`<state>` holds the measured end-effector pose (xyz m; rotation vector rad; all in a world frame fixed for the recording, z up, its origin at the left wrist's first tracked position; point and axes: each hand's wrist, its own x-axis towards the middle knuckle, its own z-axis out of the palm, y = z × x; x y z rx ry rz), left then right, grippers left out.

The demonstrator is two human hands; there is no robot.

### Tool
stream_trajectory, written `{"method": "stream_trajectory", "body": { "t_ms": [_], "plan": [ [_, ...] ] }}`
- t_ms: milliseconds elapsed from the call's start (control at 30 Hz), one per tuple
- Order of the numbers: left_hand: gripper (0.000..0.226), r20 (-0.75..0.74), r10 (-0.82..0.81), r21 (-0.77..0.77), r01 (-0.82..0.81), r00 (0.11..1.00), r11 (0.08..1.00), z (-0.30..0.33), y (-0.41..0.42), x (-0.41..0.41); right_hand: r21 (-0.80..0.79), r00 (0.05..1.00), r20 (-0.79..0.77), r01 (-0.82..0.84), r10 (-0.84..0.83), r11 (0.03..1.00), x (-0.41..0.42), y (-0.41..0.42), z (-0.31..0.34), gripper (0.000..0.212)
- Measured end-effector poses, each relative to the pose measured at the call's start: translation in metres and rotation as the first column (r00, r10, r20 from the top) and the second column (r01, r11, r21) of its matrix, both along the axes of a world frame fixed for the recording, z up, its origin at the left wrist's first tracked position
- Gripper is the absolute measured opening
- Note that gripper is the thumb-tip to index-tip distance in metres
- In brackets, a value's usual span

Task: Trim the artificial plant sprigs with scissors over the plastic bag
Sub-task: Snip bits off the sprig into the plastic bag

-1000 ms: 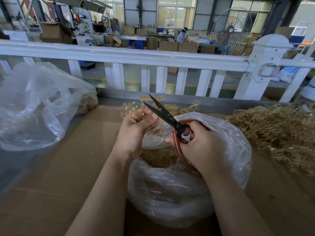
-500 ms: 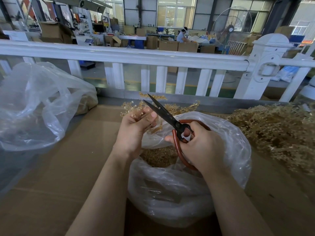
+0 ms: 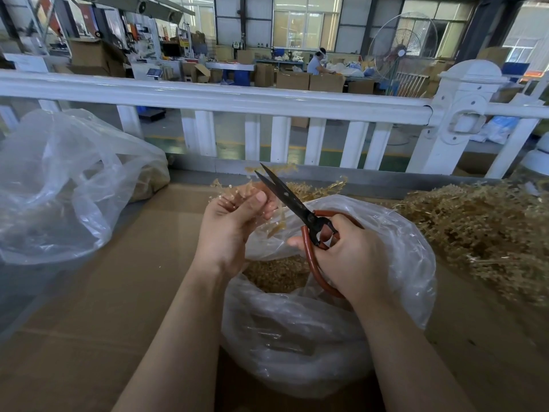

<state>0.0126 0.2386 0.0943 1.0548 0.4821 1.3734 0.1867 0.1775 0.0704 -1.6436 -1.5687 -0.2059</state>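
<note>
A crumpled clear plastic bag (image 3: 59, 185) lies far left on the cardboard-covered table (image 3: 118, 292). The left hand (image 3: 234, 224) pinches a golden artificial sprig (image 3: 249, 188); the red-handled black scissors (image 3: 294, 203), gripped by the right hand (image 3: 347, 257), have snapped closed on it since a second ago, so one cut looks finished. A trimmings-filled clear bag (image 3: 395, 263) sits below, and the untrimmed golden sprig pile (image 3: 481, 227) lies right.

The left hand (image 3: 234, 230) covers the stems of the sprig (image 3: 297, 190) it holds, so where the scissors (image 3: 300, 212) meet it cannot be told. The right hand (image 3: 350, 257) hides most of the red handles. The clear plastic bag (image 3: 297, 337) blurs the trimmings inside. At 3 o'clock the sprig pile (image 3: 481, 233) is cut by the edge; at 9 o'clock the second bag (image 3: 59, 185) too. At 12 o'clock, a distant person (image 3: 316, 62) is too small to read.
</note>
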Motion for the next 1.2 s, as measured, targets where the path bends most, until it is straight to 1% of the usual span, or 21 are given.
{"method": "stream_trajectory", "body": {
  "t_ms": [67,167,200,367,433,567,733,800,1000,1100,1200],
  "plan": [
    [0.013,-0.013,0.015,-0.016,-0.016,1.0,1.0,0.0006,-0.0004,0.0004,0.014,0.999,-0.036,-0.001,0.002,1.0,0.0014,-0.0012,-0.0009,0.066],
    [0.006,-0.024,0.009,-0.016,-0.009,1.0,1.0,0.001,-0.0008,0.0004,0.016,0.998,-0.055,-0.005,0.005,1.0,0.0031,-0.0025,-0.0001,0.061],
    [0.003,-0.034,0.002,-0.007,-0.002,0.999,1.0,0.0013,-0.0013,0.0003,0.022,0.999,-0.041,-0.014,0.015,1.0,0.0027,-0.0032,0.0009,0.062],
    [0.007,-0.11,0.002,0.032,0.002,0.994,0.999,0.0003,-0.0028,0.0001,0.036,0.997,0.067,-0.034,0.031,0.999,-0.0009,-0.005,0.0038,0.057],
    [0.006,-0.114,-0.007,0.036,0.011,0.993,0.999,-0.0001,-0.0025,-0.0006,0.028,0.997,0.071,-0.032,0.03,0.999,0.0,-0.0038,0.0033,0.058],
    [0.008,-0.12,-0.051,0.041,0.056,0.992,0.998,0.0,-0.0021,-0.0009,-0.011,0.997,0.066,-0.027,0.027,1.0,0.0021,-0.0014,0.0028,0.067],
    [0.015,-0.121,-0.102,0.043,0.108,0.987,0.993,0.0002,-0.0031,-0.0006,-0.044,0.997,0.061,-0.036,0.039,0.998,0.0034,0.001,0.0011,0.065],
    [0.015,-0.114,-0.109,0.032,0.113,0.987,0.993,0.0002,-0.003,-0.0013,-0.039,0.997,0.063,-0.036,0.038,0.999,0.0032,0.001,0.0012,0.064],
    [0.012,-0.105,-0.093,-0.001,0.093,0.99,0.996,0.0005,-0.0025,-0.0028,-0.022,0.998,0.066,-0.003,0.005,1.0,0.0014,-0.0006,0.0024,0.071],
    [0.011,-0.107,-0.094,0.0,0.094,0.99,0.996,0.0017,-0.0031,-0.0029,0.015,0.997,0.082,0.01,-0.011,1.0,0.0003,-0.0024,0.0033,0.068],
    [0.011,-0.116,-0.093,-0.001,0.094,0.989,0.996,0.0024,-0.0037,-0.0028,0.016,0.995,0.1,0.02,-0.022,1.0,0.0,-0.0028,0.0036,0.063]
  ]
}}
